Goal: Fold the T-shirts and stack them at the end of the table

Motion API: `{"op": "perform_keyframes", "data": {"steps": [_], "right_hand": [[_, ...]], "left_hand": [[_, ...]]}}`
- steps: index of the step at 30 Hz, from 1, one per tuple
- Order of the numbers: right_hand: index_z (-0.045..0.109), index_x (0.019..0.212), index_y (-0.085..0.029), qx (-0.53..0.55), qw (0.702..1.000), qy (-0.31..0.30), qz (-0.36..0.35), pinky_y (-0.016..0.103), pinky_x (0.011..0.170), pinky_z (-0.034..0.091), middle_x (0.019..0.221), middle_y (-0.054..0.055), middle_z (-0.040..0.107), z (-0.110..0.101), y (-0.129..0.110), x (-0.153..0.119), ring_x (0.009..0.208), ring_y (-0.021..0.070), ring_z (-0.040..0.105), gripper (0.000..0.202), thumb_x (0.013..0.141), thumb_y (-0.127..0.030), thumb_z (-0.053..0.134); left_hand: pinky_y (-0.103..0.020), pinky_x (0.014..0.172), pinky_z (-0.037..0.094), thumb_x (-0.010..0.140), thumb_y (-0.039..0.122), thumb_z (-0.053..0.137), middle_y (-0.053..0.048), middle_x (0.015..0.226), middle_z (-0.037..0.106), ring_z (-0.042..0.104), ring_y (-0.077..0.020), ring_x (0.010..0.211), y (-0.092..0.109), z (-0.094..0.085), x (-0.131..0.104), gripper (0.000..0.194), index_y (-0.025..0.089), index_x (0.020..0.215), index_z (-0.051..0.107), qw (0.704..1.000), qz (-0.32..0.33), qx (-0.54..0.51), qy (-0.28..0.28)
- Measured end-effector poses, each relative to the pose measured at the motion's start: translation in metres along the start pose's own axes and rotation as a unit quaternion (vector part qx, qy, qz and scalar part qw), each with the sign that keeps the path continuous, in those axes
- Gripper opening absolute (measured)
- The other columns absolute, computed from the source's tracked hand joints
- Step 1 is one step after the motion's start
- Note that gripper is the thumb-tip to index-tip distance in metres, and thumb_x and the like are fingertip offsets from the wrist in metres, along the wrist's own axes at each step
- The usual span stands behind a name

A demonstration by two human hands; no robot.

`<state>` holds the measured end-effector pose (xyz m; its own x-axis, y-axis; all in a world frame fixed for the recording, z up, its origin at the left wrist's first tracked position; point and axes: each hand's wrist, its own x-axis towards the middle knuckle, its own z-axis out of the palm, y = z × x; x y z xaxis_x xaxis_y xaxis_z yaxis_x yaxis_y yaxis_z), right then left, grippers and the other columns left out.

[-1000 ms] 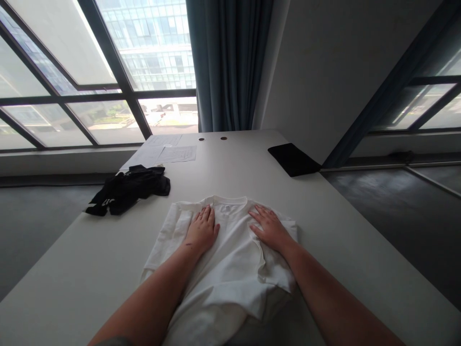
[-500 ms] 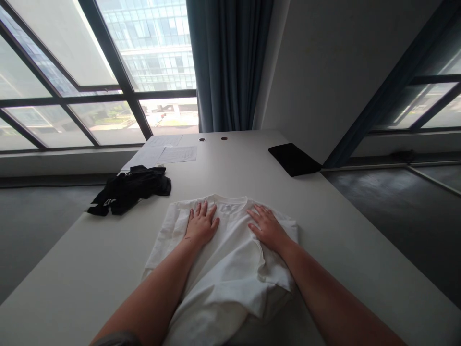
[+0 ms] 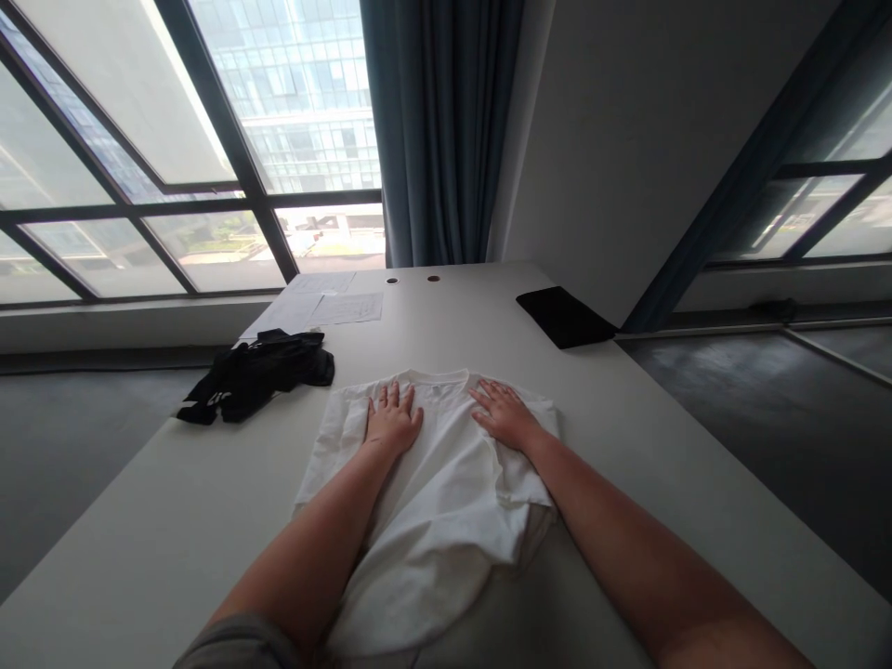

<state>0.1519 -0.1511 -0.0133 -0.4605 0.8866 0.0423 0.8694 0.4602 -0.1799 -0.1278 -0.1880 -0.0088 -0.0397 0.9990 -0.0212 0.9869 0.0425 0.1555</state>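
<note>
A white T-shirt (image 3: 446, 465) lies on the table in front of me, its collar pointing away and its lower part bunched toward my body. My left hand (image 3: 394, 420) rests flat on the shirt left of the collar, fingers spread. On the other side of the collar, my right hand (image 3: 507, 414) also presses flat on the cloth with its fingers apart. Wrinkles run through the middle of the shirt, and a raised fold of fabric shows below my right hand. My forearms cover parts of its sides.
The white table (image 3: 446, 339) carries a crumpled black garment (image 3: 261, 372) at the left and a folded black cloth (image 3: 566, 317) at the far right. Printed papers (image 3: 348, 308) lie at the back left. A blue curtain (image 3: 442, 130) hangs behind the table, beside windows.
The shirt's collar and both hands have shifted slightly away from me, and its lower part lies farther forward. Both hands stay flat on it. The camera view has tilted a little.
</note>
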Motion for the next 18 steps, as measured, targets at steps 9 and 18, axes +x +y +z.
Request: {"op": "perform_keyframes", "data": {"steps": [9, 18], "right_hand": [[0.042, 0.159, -0.028, 0.014, 0.999, -0.021, -0.046, 0.050, 0.126, 0.016, 0.171, 0.008, 0.025, -0.006, 0.032, 0.056, 0.156, 0.0286, 0.025, 0.060, 0.103, -0.050, 0.043], [0.048, 0.156, -0.025, 0.023, 0.996, 0.000, -0.085, 0.047, 0.127, 0.017, 0.167, 0.008, 0.035, -0.011, 0.057, 0.085, 0.154, 0.0259, 0.029, 0.057, 0.103, -0.046, 0.044]], "left_hand": [[-0.068, 0.116, 0.029, 0.096, 0.061, 0.038, -0.011, 0.174, 0.014, 0.010, -0.0484, 0.156, 0.016, -0.009, 0.030, 0.077, 0.028, 0.165, 0.028, 0.995, -0.097, -0.013, 0.002], [-0.059, 0.127, 0.007, 0.099, 0.043, 0.034, -0.010, 0.173, 0.018, 0.011, -0.0309, 0.160, 0.018, -0.007, 0.054, 0.067, 0.017, 0.160, 0.037, 0.999, 0.023, 0.002, 0.041]]}}
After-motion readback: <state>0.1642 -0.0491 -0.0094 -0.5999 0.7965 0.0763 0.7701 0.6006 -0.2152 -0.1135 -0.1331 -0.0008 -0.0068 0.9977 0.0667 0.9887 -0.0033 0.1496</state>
